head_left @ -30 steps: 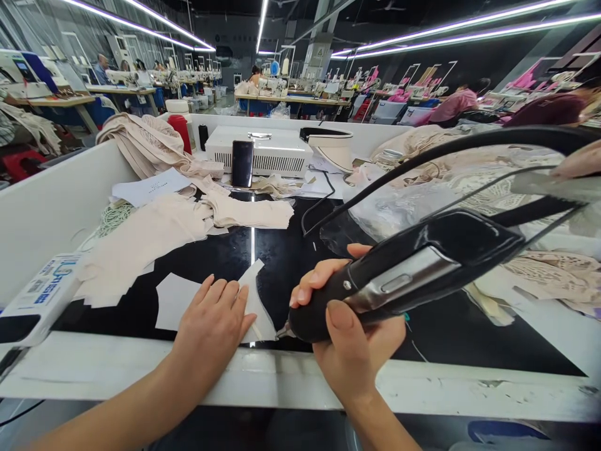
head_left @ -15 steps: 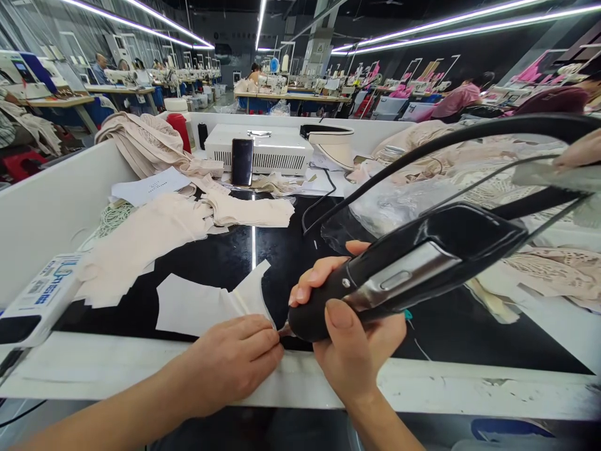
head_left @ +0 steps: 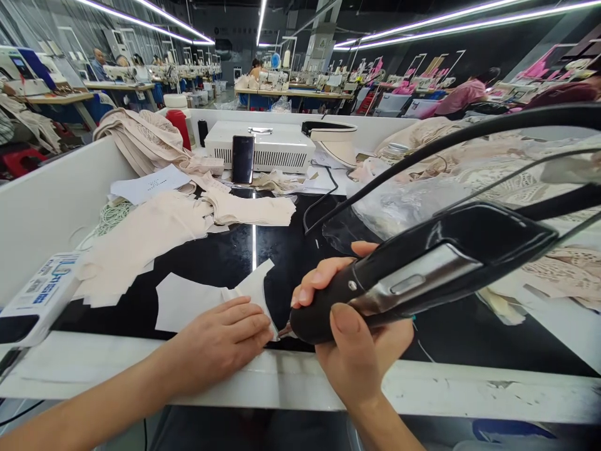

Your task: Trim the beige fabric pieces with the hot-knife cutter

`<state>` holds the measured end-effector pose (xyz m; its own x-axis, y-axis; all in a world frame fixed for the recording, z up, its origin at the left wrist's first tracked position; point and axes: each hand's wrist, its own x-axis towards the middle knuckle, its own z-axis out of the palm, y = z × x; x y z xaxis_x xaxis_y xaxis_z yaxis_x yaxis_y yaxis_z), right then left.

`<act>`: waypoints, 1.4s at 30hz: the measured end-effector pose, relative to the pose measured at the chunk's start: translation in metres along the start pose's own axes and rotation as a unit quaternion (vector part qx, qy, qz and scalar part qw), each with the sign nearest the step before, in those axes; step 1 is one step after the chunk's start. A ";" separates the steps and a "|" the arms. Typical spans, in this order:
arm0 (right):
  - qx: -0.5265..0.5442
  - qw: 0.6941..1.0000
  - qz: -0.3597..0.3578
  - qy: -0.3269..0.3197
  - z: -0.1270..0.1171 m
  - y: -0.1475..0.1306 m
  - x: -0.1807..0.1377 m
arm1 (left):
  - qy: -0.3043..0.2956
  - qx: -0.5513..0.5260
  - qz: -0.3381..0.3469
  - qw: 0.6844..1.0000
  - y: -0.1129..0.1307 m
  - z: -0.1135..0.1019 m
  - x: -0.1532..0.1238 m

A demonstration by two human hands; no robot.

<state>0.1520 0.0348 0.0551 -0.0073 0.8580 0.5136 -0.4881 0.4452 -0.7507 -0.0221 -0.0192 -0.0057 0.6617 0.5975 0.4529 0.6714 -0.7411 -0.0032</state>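
Fingers of the left hand (head_left: 228, 335) were spread over the middle of the pale cut piece (head_left: 256, 283) 1 s ago and bunched at its lower corner 0.5 s ago; now they are laid out flat and drawn slightly back to the left. The piece is lying on the black work mat (head_left: 300, 260), partly under that hand and just beyond it, its curved right edge left uncovered. The corded black handpiece (head_left: 422, 275) is gripped firmly in the right hand (head_left: 354, 347), its metal tip (head_left: 285, 331) set just left of those fingers, at the piece's lower corner; whether it is touching cannot be told. By this change, it is judged, the piece is steadied and the edge kept accessible.
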 end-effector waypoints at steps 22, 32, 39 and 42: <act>0.014 1.000 -0.011 -0.004 0.000 0.001 0.002 | -0.069 -0.075 -0.062 0.993 -0.001 -0.014 0.005; -0.007 0.999 -0.023 0.026 0.001 0.004 0.016 | -0.062 -0.059 -0.065 0.994 -0.001 -0.009 -0.001; -0.007 1.000 -0.004 0.023 0.005 0.012 0.016 | -0.070 -0.055 -0.077 0.993 -0.001 -0.010 -0.003; 0.001 1.000 -0.003 0.018 0.005 0.014 0.015 | -0.072 -0.054 -0.084 0.992 -0.001 -0.011 -0.003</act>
<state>0.1409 0.0528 0.0545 0.0260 0.8640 0.5028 -0.4902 0.4493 -0.7468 -0.0286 -0.0236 0.0022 0.5901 0.7469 0.3063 0.7415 -0.6516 0.1603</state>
